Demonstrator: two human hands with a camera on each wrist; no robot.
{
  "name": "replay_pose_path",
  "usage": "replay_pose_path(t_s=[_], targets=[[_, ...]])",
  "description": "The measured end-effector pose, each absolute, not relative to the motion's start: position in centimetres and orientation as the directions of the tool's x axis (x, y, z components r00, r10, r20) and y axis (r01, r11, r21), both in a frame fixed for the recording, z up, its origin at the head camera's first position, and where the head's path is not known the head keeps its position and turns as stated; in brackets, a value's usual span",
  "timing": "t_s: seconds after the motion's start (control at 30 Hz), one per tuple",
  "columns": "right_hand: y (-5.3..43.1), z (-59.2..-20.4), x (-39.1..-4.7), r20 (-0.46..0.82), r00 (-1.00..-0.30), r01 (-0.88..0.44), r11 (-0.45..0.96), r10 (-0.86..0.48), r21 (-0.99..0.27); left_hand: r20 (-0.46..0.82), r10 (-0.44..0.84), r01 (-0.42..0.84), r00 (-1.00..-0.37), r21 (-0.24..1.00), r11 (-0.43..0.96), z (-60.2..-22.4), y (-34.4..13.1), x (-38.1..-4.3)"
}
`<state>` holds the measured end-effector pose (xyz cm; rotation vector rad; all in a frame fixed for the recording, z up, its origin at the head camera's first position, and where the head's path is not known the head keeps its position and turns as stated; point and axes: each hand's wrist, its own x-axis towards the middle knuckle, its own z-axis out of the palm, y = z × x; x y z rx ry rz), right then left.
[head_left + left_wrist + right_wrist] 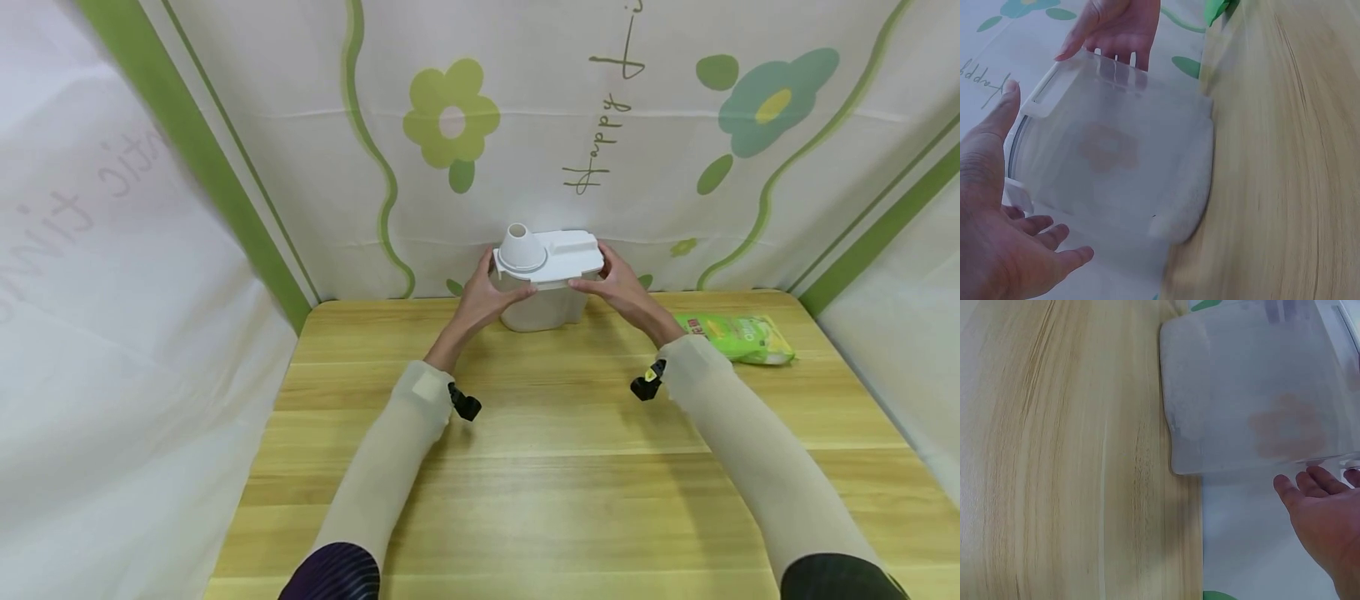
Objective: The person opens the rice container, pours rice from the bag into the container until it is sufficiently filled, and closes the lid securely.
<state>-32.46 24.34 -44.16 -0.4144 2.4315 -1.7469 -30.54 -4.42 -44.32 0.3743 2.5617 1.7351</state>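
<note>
A clear plastic storage container (546, 307) stands at the far edge of the wooden table, with a layer of pale contents (1188, 181) at its bottom. Its white lid (570, 260) bears a cone-shaped cap (517, 248) on the left part. My left hand (483, 296) holds the lid's left end, thumb at the front edge and fingers round the side. At the opposite end my right hand (618, 287) grips the same way, its thumb on the front rim. White clasps (1019, 195) show along the lid's edge in the left wrist view.
A green packet (738, 337) lies on the table (540, 492) to the right, partly behind the right forearm. Behind the container hangs a white curtain (517, 183) with printed flowers. More white fabric (135, 333) borders the left side.
</note>
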Motion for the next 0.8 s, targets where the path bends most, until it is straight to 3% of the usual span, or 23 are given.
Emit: replay_pose_path(t_s=[0.33,0.8], targets=[[23.2,-41.8,-30.8,0.015,-0.963,-0.103,0.318,-0.267,-0.943,0.154,0.185,0.202,-0.971,0.939,0.277,-44.6,-3.7,-30.9],[24.3,-44.8,-32.7,0.121,-0.965,-0.179,0.246,-0.234,-0.953,0.202,0.171,0.242,-0.964,0.933,0.266,-44.7,-3.3,-31.2]])
